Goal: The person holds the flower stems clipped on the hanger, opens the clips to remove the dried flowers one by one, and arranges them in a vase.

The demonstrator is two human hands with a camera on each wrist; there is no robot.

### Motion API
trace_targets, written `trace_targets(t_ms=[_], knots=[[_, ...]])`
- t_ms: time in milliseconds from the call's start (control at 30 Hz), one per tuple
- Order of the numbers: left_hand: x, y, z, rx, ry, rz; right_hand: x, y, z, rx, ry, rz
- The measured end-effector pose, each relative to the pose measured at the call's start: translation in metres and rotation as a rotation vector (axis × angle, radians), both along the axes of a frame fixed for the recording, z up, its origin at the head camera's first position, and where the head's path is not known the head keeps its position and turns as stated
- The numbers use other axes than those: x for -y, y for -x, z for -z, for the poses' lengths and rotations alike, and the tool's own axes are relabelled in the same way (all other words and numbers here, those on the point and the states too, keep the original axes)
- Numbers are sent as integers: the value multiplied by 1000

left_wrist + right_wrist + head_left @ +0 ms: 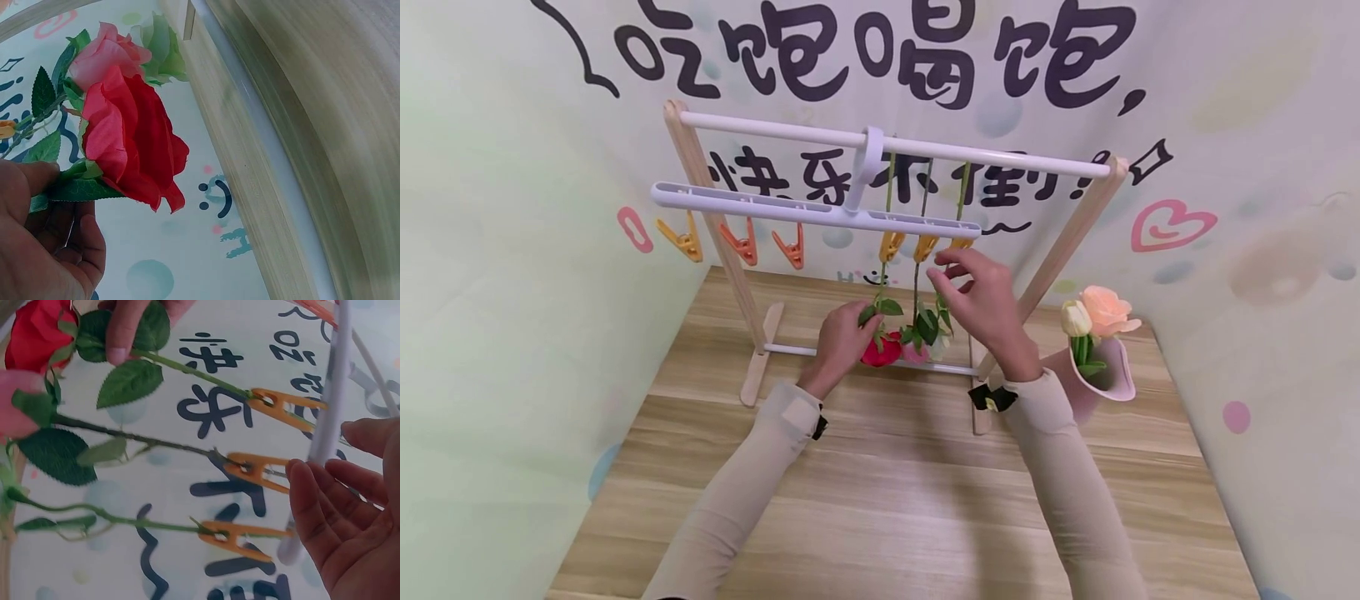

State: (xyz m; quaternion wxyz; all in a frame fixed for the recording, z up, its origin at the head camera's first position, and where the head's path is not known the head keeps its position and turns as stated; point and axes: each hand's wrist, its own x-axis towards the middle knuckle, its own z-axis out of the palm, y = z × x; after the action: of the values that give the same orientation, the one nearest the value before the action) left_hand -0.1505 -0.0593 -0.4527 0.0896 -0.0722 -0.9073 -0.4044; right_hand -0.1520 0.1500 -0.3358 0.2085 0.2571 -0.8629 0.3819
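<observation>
Three bare plastic clips [741, 243]: one yellow, two orange, under the left half of the pale lavender plastic hanger bar [842, 217]; with flowers only under its right half, the bar may tip.
Left hand [844, 337]: below the bar, thumb and fingers pinching the red fabric rose [882, 352] by its leafy stem; a hard tug could drag it from its yellow plastic clip [891, 247].
Pink fabric rose [916, 354] and white fabric flower [938, 347]: head-down beneath the bar's right half; crowded leaves could snag.
Right hand [985, 298]: near the bar's right end, fingers loosely bent and apart, apparently holding nothing; a bump could spring a clip.
Pink vase [1073, 387]: right of the bar, lower; a sweeping right sleeve [1067, 475] could topple it.
</observation>
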Motion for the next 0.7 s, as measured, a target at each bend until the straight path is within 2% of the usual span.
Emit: trace_targets(t_ms=[367,567,700], knots=[[-1,0,-2,-14,15,15,29,20,15,25,130,-18],[-1,0,-2,-5,19,18,41,25,20,43,210,-8],[0,0,-1,3,24,21,50,28,24,50,309,-21]])
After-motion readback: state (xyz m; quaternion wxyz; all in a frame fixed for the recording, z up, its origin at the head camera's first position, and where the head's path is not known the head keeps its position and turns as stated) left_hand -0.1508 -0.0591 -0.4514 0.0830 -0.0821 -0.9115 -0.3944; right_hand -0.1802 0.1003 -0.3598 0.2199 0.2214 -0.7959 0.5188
